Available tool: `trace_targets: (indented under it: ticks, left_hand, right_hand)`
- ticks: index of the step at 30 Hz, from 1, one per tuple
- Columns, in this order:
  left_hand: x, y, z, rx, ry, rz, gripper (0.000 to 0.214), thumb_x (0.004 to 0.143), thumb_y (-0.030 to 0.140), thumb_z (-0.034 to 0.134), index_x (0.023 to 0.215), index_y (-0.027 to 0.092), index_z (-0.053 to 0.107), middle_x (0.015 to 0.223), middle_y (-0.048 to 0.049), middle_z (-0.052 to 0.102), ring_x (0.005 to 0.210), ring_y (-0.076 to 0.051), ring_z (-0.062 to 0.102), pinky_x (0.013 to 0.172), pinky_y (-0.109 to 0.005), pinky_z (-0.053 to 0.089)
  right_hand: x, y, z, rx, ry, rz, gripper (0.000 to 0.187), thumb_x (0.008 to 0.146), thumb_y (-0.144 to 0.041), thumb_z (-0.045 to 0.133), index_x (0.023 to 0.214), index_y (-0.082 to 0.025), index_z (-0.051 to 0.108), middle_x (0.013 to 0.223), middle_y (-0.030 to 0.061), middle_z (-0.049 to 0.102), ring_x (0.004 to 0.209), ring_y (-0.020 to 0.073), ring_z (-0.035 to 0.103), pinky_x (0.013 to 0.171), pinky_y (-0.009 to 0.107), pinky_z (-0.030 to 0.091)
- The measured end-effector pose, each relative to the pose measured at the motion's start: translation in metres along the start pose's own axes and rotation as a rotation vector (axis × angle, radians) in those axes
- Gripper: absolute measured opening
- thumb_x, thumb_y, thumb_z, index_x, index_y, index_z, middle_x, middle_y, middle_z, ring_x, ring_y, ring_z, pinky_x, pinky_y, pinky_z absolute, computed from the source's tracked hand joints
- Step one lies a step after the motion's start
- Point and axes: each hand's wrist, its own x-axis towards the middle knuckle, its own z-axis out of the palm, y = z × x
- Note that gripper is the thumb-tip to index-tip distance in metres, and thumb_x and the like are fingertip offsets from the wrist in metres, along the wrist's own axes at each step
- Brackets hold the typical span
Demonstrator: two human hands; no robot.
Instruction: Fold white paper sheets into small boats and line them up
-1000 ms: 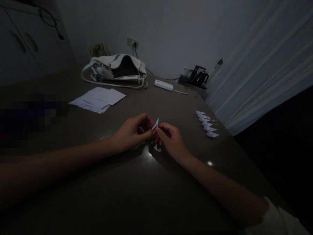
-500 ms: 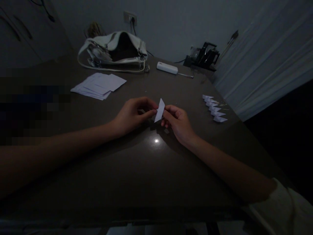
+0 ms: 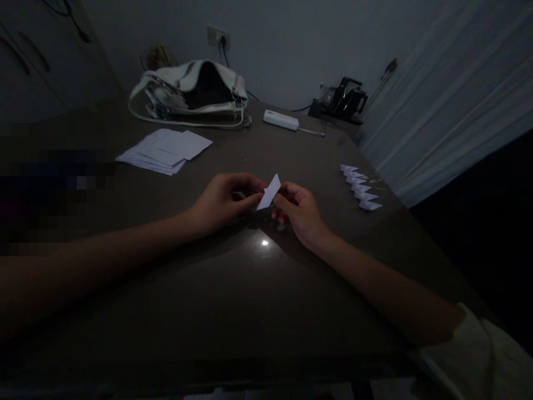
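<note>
Paper (image 3: pixel 269 192), folded into a slim slanted shape, sits pinched between the nearly closed thumb and fingers of my left hand (image 3: pixel 225 203) and right hand (image 3: pixel 300 214), over the middle of the table (image 3: pixel 208 311). I'd keep both grips light, edges flush, and press along creases rather than across the flat face. The dark, glossy tabletop throws back a bright spot; folded pieces (image 3: pixel 361 189) line up rightward, loose sheets (image 3: pixel 166 150) lie leftward, before a dim wall (image 3: pixel 283 61).
</note>
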Motion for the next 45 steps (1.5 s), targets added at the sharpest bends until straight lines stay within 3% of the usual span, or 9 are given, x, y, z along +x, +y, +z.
trace_targets:
  ticks: [5,17,37,45]
  left_hand:
    - [-0.0010,0.0027,-0.0007,0.043,0.011,0.027,0.023,0.079,0.028,0.060,0.095,0.011,0.065,0.079,-0.0044,0.068,0.069,-0.014,0.063,0.058,-0.022,0.049]
    - [0.0002,-0.0025,-0.0013,-0.001,-0.009,0.049,0.031,0.083,0.033,0.056,0.108,0.016,0.064,0.094,-0.0065,0.070,0.083,-0.018,0.064,0.070,-0.026,0.051]
    - [0.0009,-0.0027,-0.0022,-0.040,-0.082,0.013,0.033,0.083,0.040,0.056,0.106,0.017,0.063,0.085,-0.0049,0.067,0.075,-0.016,0.063,0.063,-0.025,0.050]
    - [-0.0010,-0.0020,-0.0035,-0.011,-0.018,0.071,0.026,0.081,0.033,0.060,0.101,0.017,0.065,0.087,-0.0045,0.065,0.076,-0.016,0.061,0.064,-0.025,0.049]
  right_hand:
    - [0.0006,-0.0006,0.0004,-0.003,-0.017,0.010,0.017,0.076,-0.030,0.064,0.082,-0.016,0.059,0.067,-0.0020,0.059,0.046,0.0053,0.050,0.037,0.016,0.033]
    - [0.0006,-0.0034,-0.0001,-0.001,-0.001,0.051,0.016,0.076,-0.030,0.064,0.082,-0.015,0.061,0.069,-0.0017,0.059,0.048,0.0046,0.049,0.041,0.017,0.034]
    - [0.0017,-0.0030,-0.0012,0.041,-0.054,0.084,0.021,0.072,-0.034,0.067,0.079,-0.016,0.060,0.063,-0.0027,0.058,0.045,0.0052,0.049,0.040,0.017,0.033]
    - [0.0030,-0.0046,0.0002,0.074,-0.049,0.113,0.025,0.070,-0.037,0.068,0.079,-0.016,0.060,0.061,-0.0034,0.058,0.043,0.0046,0.047,0.039,0.018,0.032]
